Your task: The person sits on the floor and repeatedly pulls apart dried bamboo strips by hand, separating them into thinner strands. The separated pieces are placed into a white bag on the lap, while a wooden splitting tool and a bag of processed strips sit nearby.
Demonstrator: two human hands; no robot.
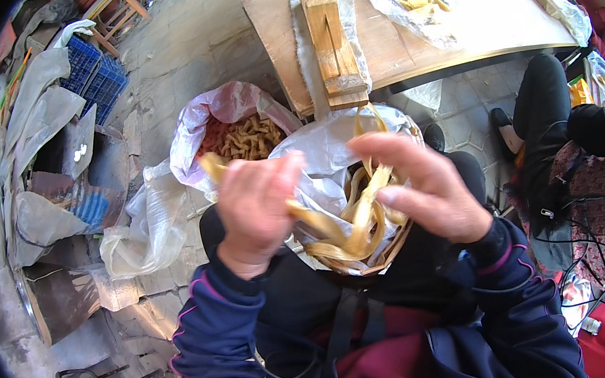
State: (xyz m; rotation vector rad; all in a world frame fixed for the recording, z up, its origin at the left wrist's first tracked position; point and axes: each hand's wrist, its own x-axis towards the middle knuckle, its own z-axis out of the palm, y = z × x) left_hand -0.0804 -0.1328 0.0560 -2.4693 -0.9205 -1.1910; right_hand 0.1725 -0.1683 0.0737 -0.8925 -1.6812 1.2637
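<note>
My left hand [256,209] is closed around a long, pale yellow-brown strip [316,224]. One end sticks out beyond the knuckles, and the rest droops towards the basket. My right hand [428,184] is spread, with thumb and fingers apart around more of the strip material, not visibly pinching it. Between my knees stands a basket lined with a white plastic sack [313,141], with coiled strips inside. Just beyond it, a wooden block with a thin upright metal blade [332,41] lies at the table edge. Motion blurs both hands.
Short cut pieces [250,138] fill a pinkish sack left of the basket. The wooden table [277,37] holds a plastic bag [399,10] with pale pieces. Blue crates [93,76] stand at far left. Another person's legs [545,117] and black cables [602,247] are at right.
</note>
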